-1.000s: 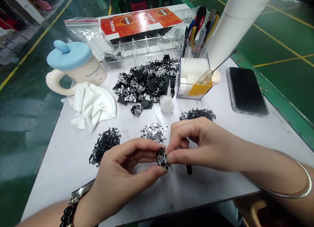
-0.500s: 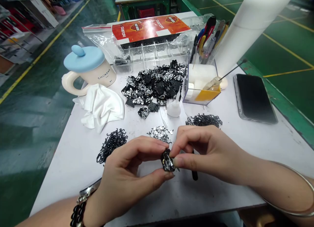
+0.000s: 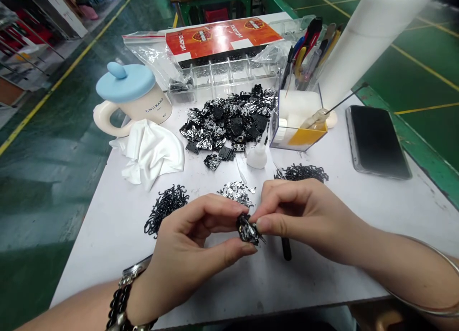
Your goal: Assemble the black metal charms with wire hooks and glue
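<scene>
My left hand (image 3: 201,250) is closed, with thumb and fingers gripping the edges of a small black-and-silver clip-like mechanism (image 3: 248,229). My right hand (image 3: 301,214) pinches the right side of the same mechanism between thumb and forefinger. Thin metal ends stick out beside the right thumb. Below the right palm shows the end of a slim black tool (image 3: 286,249); whether it is held or lies on the table cannot be told. Just behind the hands are a small pile of silver metal pieces (image 3: 236,192), black hooked pieces (image 3: 167,207) and more black hooked pieces (image 3: 304,172).
A heap of similar black-and-silver mechanisms (image 3: 229,121) lies mid-table, with a small white squeeze bottle (image 3: 256,156) in front. Around it stand a lidded mug (image 3: 147,106), a white cloth (image 3: 152,152), a clear tool holder (image 3: 297,139), a tall white cylinder (image 3: 376,30) and a phone (image 3: 378,142).
The mechanism has turned slightly between my fingers, and its thin metal ends now show more at the lower right. Both hands keep their grip. The whole view has shifted a little.
</scene>
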Available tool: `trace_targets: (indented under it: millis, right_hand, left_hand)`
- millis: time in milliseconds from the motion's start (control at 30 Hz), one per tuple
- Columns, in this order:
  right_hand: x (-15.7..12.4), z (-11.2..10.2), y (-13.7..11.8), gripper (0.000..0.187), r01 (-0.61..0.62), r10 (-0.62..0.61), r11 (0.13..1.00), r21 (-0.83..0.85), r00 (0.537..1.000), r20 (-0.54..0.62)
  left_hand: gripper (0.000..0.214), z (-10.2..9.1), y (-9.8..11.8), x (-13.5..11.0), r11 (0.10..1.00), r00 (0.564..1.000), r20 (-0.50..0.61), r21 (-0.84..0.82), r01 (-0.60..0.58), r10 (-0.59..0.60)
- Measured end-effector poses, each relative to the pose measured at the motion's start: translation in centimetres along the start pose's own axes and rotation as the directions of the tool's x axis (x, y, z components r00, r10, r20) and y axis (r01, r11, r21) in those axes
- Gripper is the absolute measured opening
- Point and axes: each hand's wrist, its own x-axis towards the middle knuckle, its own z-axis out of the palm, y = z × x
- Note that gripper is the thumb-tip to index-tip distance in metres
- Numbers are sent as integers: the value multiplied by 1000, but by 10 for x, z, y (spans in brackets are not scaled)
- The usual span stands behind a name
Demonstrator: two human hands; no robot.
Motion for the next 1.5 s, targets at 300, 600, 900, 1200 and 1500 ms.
trace_targets:
  millis: [300,600,900,1200,1500]
  right_hand:
    - [2,1,1,16,-53,51,993,103,998,20]
    - [3,6,3,17,-38,39,996,75,999,-16]
    - [-1,11,1,9,103,-110,991,-85,990,-83]
    - [-3,12,2,9,141,-152,985,-103,983,-106]
    - [-3,16,4,5,254,-272,954,-158,957,-104]
  left_hand:
    - [36,0,-1,0,999,1000,-24,38,-8,9]
    - [35,-2,-1,-3,992,997,-53,115,-45,52]
    - [35,-4,-2,-3,991,997,-46,121,-51,57]
    - [33,-3,1,-2,989,996,-56,138,-56,64]
    - [34,-2,-1,-1,988,995,-73,146,-57,68]
